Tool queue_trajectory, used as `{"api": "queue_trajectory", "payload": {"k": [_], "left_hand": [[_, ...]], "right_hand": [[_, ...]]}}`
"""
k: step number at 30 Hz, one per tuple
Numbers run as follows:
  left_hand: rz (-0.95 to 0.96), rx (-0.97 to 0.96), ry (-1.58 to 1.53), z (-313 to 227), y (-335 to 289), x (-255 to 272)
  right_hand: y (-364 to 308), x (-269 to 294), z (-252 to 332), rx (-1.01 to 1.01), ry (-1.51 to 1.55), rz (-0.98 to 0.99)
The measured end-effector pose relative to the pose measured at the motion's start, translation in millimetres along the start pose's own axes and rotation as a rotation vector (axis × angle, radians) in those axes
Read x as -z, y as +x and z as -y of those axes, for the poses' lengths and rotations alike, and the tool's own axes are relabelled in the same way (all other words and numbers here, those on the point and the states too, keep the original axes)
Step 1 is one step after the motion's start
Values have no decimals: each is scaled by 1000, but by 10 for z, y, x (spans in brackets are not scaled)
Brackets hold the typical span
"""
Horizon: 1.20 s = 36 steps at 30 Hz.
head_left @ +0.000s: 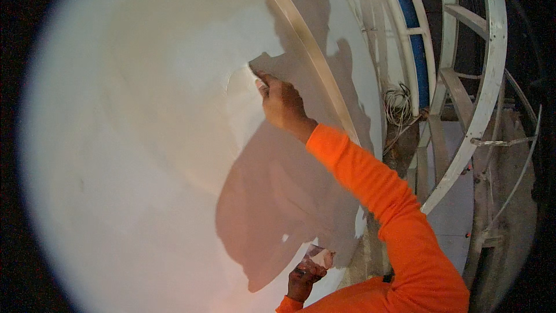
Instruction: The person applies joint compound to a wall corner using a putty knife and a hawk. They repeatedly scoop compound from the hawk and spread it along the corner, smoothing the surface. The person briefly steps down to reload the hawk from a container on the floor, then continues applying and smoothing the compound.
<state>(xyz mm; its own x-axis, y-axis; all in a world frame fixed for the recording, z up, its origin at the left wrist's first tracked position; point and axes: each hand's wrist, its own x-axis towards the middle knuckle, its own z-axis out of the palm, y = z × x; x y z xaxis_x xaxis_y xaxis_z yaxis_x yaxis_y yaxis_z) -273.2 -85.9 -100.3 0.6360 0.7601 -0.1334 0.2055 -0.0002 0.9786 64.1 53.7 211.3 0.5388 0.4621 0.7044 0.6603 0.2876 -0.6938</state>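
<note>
My right hand (282,104) is raised against a large pale wall (156,139). Its fingers are closed round a thin, flat scraper (255,70) whose edge touches the wall. Beside the scraper lies a faint, smooth pale patch (238,86) with a curved outline. Low in the view, my left hand (307,275) is closed on a small flat piece with pale paste (320,257); its exact kind is not clear. Both arms wear orange sleeves.
A tan strip (304,37) runs down the wall past my right forearm. My shadow darkens much of the surface. To the right stand a metal ladder (489,81), a coil of pale cable (398,106) and a blue upright band (407,17).
</note>
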Motion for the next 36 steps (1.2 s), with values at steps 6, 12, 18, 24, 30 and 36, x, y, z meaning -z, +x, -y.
{"api": "queue_trajectory", "payload": {"k": [6, 12, 18, 24, 30, 36], "left_hand": [[-51, -7, -181, 139, -64, 14], [-35, 42, -83, 214, 15, 54], [-71, 73, -515, 141, -165, 59], [-99, 13, -247, 254, -113, 95], [-67, 87, -514, 246, -87, 91], [-51, 134, -452, 116, -90, 55]], "right_hand": [[-389, -247, 475, 319, 103, -83], [-954, -172, 734, 571, 160, -137], [-220, -14, 127, 260, 139, -133], [-405, -470, 140, 504, 63, -181], [-1100, -294, 272, 743, -62, -27], [-590, -125, 48, 582, 58, -154]]}}
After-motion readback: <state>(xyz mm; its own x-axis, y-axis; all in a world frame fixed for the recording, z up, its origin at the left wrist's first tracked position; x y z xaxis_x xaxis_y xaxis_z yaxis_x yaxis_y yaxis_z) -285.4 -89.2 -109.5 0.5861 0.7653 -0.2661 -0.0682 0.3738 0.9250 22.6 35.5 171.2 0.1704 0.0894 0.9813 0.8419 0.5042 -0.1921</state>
